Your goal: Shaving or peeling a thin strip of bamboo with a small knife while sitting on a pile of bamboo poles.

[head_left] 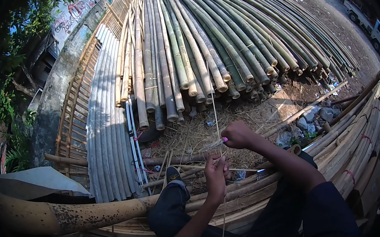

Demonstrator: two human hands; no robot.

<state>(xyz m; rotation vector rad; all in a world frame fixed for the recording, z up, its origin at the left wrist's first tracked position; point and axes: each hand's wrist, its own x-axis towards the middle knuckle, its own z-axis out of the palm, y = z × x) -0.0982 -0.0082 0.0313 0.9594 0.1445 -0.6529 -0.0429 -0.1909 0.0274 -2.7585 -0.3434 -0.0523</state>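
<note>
Before pole ends [222,88] (open straw [185,139] between), left hand [216,176] grips strip [216,116], right hand [239,134] knife [224,140].

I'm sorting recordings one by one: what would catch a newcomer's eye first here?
A great fan of bamboo poles fills the top middle, cut ends toward the viewer. Below, near the centre, the left hand pinches a thin pale strip while the right hand holds what looks like a small pink-handled knife. Grey corrugated sheeting lies left of the poles.

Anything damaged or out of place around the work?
The thick bamboo pole at lower left has dense dark specks, unlike the cleaner stacked poles; pale scraps lie like stray litter near the grey stones.
</note>
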